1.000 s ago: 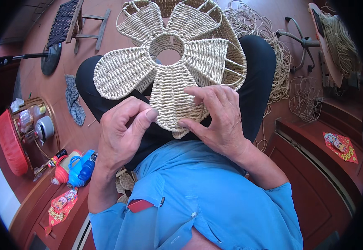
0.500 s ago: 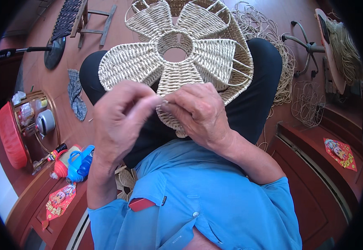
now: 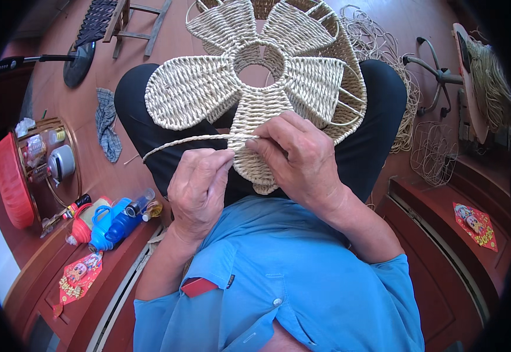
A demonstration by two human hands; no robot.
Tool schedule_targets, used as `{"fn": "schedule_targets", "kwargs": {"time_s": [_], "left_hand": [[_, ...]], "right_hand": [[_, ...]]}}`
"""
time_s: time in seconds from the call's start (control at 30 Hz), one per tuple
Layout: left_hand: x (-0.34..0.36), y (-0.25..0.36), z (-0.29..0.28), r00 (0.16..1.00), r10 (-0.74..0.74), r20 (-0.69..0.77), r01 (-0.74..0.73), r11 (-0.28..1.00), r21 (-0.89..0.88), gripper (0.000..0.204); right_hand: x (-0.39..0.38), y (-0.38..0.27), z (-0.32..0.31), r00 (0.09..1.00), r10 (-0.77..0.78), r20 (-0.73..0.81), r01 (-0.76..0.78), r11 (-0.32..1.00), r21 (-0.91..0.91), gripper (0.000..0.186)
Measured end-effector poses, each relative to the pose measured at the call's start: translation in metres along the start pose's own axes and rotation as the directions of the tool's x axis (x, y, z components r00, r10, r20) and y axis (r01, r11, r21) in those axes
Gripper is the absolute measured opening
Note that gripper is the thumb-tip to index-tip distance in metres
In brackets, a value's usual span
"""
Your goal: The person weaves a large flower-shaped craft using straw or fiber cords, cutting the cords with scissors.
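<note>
A flower-shaped woven basket piece [image 3: 194, 97] of pale twisted cord rests across my lap, its petals set around a round ring opening. From the nearest petal a loose cord [image 3: 176, 141] runs out to the left and ends in a frayed tip. My right hand [image 3: 299, 155] lies over this petal's right side, thumb and fingertips pinching the cord where it crosses the weave. Just below the loose cord, my left hand [image 3: 198, 189] is closed, fingertips together at the petal's left edge. What those fingertips hold is hidden.
Coils of cord [image 3: 387, 64] lie on the floor at the far right, near a wire frame [image 3: 434, 154] and a metal stand [image 3: 440, 76]. At left are a crumpled cloth [image 3: 109, 126], blue bottles [image 3: 120, 220] and a rack with a red lid [image 3: 14, 182]. A wooden stool [image 3: 141, 26] stands beyond.
My left hand has come down from a raised position to the petal's left edge. The loose cord now shows stretched out to the left. The basket has shifted slightly right in view.
</note>
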State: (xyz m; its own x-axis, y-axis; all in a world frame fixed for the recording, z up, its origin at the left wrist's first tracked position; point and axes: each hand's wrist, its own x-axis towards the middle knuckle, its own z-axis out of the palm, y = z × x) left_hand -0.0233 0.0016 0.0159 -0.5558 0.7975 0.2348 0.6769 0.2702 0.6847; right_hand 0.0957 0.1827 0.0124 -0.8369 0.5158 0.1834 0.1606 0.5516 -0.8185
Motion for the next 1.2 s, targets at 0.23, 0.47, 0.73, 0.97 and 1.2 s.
{"fn": "schedule_targets", "kwargs": {"time_s": [0.23,0.47,0.73,0.97,1.2], "left_hand": [[-0.006,0.002,-0.001,0.987,0.152,0.059,-0.16,0.972,0.175,0.043],[-0.01,0.011,0.003,0.984,0.157,0.087,-0.172,0.963,0.209,0.048],[-0.009,0.013,0.008,0.996,0.07,0.052,-0.074,0.994,0.077,0.039],[-0.007,0.009,0.006,0.997,0.02,0.077,-0.022,0.999,0.026,0.033],[-0.004,0.006,0.006,0.989,0.054,0.139,-0.061,0.997,0.048,0.037]], "right_hand": [[0.001,0.004,-0.002,1.0,0.02,0.021,-0.02,0.999,0.034,0.013],[-0.003,0.008,-0.004,1.0,0.013,0.005,-0.014,0.992,0.123,0.014],[-0.005,0.007,-0.009,0.998,0.048,0.048,-0.054,0.99,0.127,0.011],[-0.007,0.007,-0.012,0.996,0.051,0.08,-0.064,0.984,0.169,0.011],[-0.014,0.01,-0.009,0.996,0.053,0.066,-0.065,0.981,0.184,0.011]]}}
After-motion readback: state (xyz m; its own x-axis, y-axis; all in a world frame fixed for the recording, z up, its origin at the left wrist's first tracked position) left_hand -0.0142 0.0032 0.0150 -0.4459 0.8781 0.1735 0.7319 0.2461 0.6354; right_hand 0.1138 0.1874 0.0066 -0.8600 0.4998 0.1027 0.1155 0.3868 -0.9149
